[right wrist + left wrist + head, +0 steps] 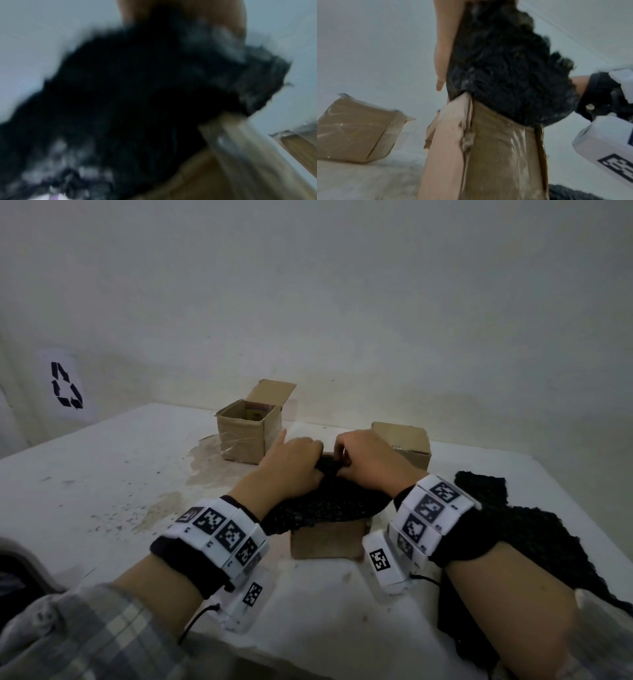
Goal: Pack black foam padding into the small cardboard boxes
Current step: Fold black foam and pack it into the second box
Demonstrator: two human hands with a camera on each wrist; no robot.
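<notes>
Black foam (318,505) is bulging out of the near box (329,537) at the centre of the head view, draped over its rim toward the lower left, and both hands are working it in. The left hand (291,462) and the right hand (368,457) are meeting over the far edge of the opening, fingers curled into the foam and gripping it, with one left finger pointing up.

To do this well, I judge the person should be feeding the foam in a fold at a time, pressing the middle down first and then tucking the overhanging skirt inside the walls, since the cardboard corner is looking torn and could split under a hard shove.

That tear is showing only in the left wrist view, where the box corner (465,136) is crumpled below the foam and shiny tape is covering the side. The right wrist view is blurred, giving little beyond dark foam over a cardboard edge (228,128).

Only the head view is showing the rest: an open box (245,433) in the upper middle, a closed box (404,443) to the right, and spare foam (534,535) lying on the worktop (102,474) at the right.
</notes>
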